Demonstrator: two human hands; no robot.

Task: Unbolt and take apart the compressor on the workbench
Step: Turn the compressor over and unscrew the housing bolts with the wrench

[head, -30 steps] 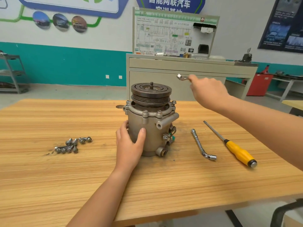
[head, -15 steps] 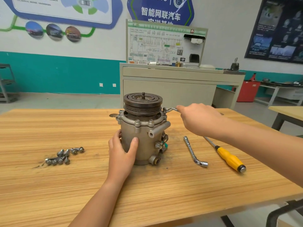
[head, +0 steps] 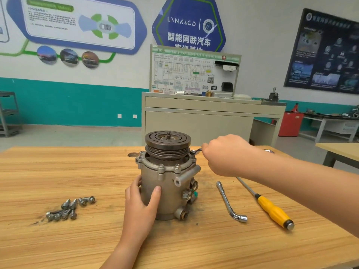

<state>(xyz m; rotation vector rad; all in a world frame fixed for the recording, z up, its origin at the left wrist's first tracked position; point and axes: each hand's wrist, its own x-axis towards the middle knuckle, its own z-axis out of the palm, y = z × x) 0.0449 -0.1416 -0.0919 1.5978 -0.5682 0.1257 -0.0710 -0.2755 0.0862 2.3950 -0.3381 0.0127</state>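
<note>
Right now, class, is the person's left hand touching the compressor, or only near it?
Touching. The head view shows the left hand gripping the compressor housing, thumb pressed flat on its front, no gap.

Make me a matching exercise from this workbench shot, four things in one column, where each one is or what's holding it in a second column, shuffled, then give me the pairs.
Column one
1. compressor
2. loose bolts
3. screwdriver
4. small wrench

Column two
A. gripped by the right hand at the compressor's top flange
B. heaped on the workbench, left of the compressor
C. standing upright, held round its body by the left hand
D. lying farthest right, yellow handle toward the near edge

Pairs: 1-C, 2-B, 3-D, 4-A
</note>
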